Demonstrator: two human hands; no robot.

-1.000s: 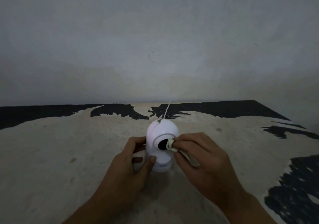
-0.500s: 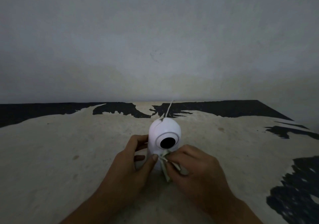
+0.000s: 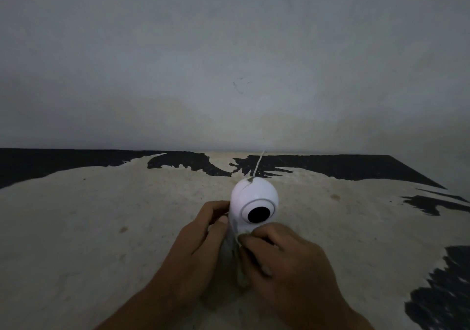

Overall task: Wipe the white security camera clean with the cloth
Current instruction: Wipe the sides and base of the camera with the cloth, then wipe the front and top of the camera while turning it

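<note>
The white security camera (image 3: 250, 197) stands upright on the table, its round head with a black lens facing me and a thin white cable running back toward the wall. My left hand (image 3: 195, 251) grips the camera's base from the left, thumb against its side. My right hand (image 3: 284, 261) is closed on a small pale cloth (image 3: 239, 261) and presses it against the lower front of the camera, below the lens. The cloth hangs down between my two hands. The camera's base is mostly hidden by them.
The table (image 3: 101, 228) has a worn pale top with black patches along its far edge and at the right. A plain grey wall (image 3: 229, 62) rises right behind it. The white cable (image 3: 259, 163) crosses the far edge.
My right hand has carried the cloth down from the lens to the lower front of the camera, so the black lens now shows fully. My left hand stays on the base.
</note>
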